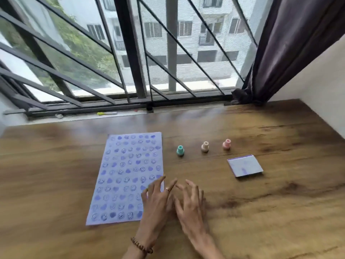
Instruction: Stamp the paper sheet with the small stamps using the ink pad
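A pale paper sheet (123,176) lies on the wooden table (261,202), covered in rows of blue smiley and heart prints. To its right stand three small stamps in a row: a teal stamp (180,150), a cream stamp (205,146) and a pink stamp (226,144). The ink pad (245,165) lies closed further right and nearer me. My left hand (157,199) hovers with spread fingers over the sheet's lower right corner. My right hand (190,200) is beside it over bare table, fingers apart. Neither hand holds anything.
A barred window (130,53) runs along the table's far edge, with a yellow-green pen (106,113) on its sill. A dark curtain (291,43) hangs at the back right beside a white wall (321,86).
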### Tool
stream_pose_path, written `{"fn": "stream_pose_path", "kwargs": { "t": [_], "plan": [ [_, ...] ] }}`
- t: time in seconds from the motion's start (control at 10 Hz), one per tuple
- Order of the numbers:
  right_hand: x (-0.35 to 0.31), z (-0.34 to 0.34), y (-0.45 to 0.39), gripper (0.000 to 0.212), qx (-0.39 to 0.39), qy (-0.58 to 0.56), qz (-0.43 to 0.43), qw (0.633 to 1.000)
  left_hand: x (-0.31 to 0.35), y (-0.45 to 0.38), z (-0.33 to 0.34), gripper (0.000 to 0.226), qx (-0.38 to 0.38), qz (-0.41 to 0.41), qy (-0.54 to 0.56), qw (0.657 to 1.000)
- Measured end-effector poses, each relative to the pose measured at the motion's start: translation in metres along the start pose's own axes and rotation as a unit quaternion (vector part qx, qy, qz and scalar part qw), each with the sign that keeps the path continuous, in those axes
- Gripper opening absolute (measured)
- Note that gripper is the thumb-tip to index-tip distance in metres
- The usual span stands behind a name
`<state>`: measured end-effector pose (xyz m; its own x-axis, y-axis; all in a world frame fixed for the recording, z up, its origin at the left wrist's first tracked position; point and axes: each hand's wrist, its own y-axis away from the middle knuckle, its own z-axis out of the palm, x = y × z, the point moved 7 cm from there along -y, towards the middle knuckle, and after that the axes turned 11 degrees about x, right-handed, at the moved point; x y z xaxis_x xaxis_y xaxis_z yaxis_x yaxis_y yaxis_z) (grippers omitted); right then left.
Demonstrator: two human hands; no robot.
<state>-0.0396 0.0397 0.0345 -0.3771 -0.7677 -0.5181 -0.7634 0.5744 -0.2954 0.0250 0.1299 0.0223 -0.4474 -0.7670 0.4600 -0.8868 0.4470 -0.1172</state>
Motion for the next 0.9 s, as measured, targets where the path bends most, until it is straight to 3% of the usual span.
{"fn": "stream_pose_path", "kwargs": {
  "t": [0.2, 0.3, 0.5, 0.6, 0.8, 0.9],
  "plan": [
    [-0.046, 0.036, 0.026, 0.039, -0.048, -0.008, -0.082, 0.995, -0.105, 0.052, -0.069, 0.031, 0.140, -0.158, -0.007, 0.977],
    [-0.041, 0.039, 0.029, 0.040, -0.054, -0.010, -0.055, 0.997, -0.142, 0.073, -0.080, 0.029, 0.126, -0.212, -0.023, 0.969],
    [-0.014, 0.033, 0.027, 0.046, -0.069, 0.000, 0.039, 0.997, -0.140, 0.080, -0.079, 0.030, 0.092, -0.162, -0.016, 0.982],
    [-0.011, 0.029, 0.027, 0.046, -0.067, 0.004, 0.044, 0.997, -0.136, 0.079, -0.071, 0.032, 0.061, -0.154, -0.036, 0.986],
    [-0.026, 0.023, 0.031, 0.047, -0.074, 0.015, 0.037, 0.996, -0.129, 0.073, -0.078, 0.032, 0.051, -0.118, -0.045, 0.991],
    [-0.052, 0.019, 0.027, 0.045, -0.049, 0.011, -0.024, 0.998, -0.114, 0.056, -0.084, 0.035, 0.057, -0.047, -0.035, 0.997]
  ]
}}
